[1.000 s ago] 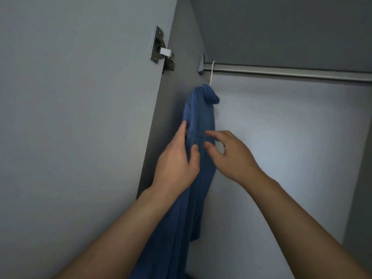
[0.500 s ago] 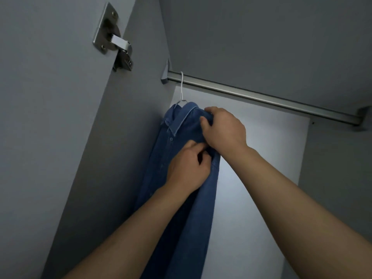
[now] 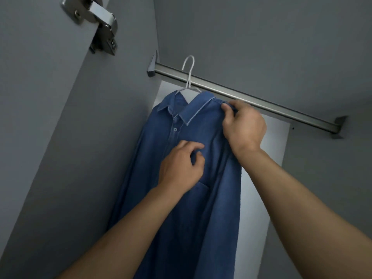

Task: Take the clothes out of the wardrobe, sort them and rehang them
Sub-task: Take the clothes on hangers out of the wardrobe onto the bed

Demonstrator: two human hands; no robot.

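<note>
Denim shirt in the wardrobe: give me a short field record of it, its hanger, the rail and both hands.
garment: blue denim shirt, collar up, facing the camera
hanger: white hanger, hooked over the rail
rail: metal rail, no other clothes visible on it
left hand: left hand pinches the shirt front
right hand: right hand grips the shoulder fabric
door hinge: metal hinge, upper left

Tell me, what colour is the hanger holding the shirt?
White. The hanger shows in the head view, hooked over the rail.
</note>
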